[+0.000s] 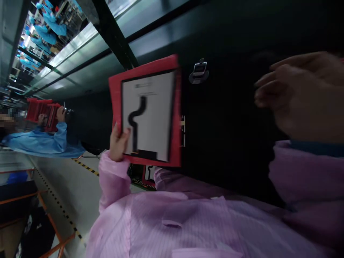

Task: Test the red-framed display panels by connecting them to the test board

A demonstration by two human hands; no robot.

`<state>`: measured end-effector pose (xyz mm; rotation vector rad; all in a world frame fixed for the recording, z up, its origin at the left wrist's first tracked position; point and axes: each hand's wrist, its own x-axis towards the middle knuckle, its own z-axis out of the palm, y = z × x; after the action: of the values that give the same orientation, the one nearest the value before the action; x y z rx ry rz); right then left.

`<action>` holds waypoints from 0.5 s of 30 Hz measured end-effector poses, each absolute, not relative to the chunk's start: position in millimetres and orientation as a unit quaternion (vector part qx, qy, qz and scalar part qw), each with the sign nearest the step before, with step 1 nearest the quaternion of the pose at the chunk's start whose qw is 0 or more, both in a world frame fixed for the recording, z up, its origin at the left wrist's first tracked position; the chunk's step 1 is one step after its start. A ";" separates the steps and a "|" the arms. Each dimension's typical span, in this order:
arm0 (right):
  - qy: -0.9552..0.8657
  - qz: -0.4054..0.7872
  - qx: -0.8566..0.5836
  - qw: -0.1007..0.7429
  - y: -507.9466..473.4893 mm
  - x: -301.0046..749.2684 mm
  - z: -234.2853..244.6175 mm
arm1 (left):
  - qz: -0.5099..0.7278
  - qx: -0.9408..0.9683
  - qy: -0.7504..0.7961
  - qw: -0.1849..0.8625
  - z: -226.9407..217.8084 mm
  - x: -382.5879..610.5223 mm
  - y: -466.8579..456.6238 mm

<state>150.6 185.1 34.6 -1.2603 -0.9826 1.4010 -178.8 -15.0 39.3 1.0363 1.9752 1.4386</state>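
The view is turned on its side. My left hand [118, 141], in a pink sleeve, grips the lower edge of a red tray [115, 93]. The tray carries a white sheet [156, 114] with a black wavy strip on it and is held up in front of a dark black surface [231, 136]. My right hand [298, 95] is close to the camera at the right, blurred, with its fingers stretched out towards the left and nothing in them. It is well apart from the tray. My pink coat [188, 225] fills the bottom of the view.
A small metal clip on a round base [199, 71] sits on the black surface beside the tray. Another red tray [148, 175] shows below it. At the left a person in a blue coat [40, 141] handles red trays [40, 109]. Orange racking [51, 222] and striped floor tape [86, 166] lie at lower left.
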 end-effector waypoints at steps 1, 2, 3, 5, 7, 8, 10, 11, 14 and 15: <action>-0.382 0.590 -0.534 0.470 182.2 145.5 39.5 | 0.499 0.363 0.755 0.220 42.1 -206.9 -18.5; -0.366 0.601 -0.549 0.451 180.2 141.6 42.5 | 0.483 0.355 0.772 0.213 44.0 -231.8 -20.5; -0.359 0.610 -0.559 0.431 179.0 138.9 43.4 | 0.469 0.352 0.782 0.211 44.7 -252.7 -21.0; -0.373 0.619 -0.558 0.408 178.7 137.0 39.9 | 0.433 0.351 0.804 0.208 42.9 -281.0 -18.5; -0.401 0.613 -0.551 0.399 180.1 138.5 31.3 | 0.394 0.358 0.823 0.199 38.5 -293.4 -14.2; -0.419 0.605 -0.552 0.393 181.2 139.9 25.9 | 0.374 0.364 0.832 0.190 36.2 -295.4 -12.2; -0.472 0.576 -0.557 0.368 183.8 142.7 13.9 | 0.335 0.381 0.847 0.158 33.6 -294.5 -10.2; -0.520 0.545 -0.560 0.346 185.1 143.8 7.7 | 0.315 0.392 0.854 0.135 33.7 -292.6 -10.3; -0.698 0.399 -0.531 0.267 187.8 144.2 -8.4 | 0.266 0.431 0.861 0.049 38.9 -281.8 -14.0; -0.742 0.352 -0.513 0.249 187.4 143.2 -11.8 | 0.256 0.447 0.857 0.024 41.4 -275.9 -15.7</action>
<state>143.2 187.4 -11.8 -1.3981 -2.0225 0.9595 -275.9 -15.7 41.4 1.3834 2.6524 0.7909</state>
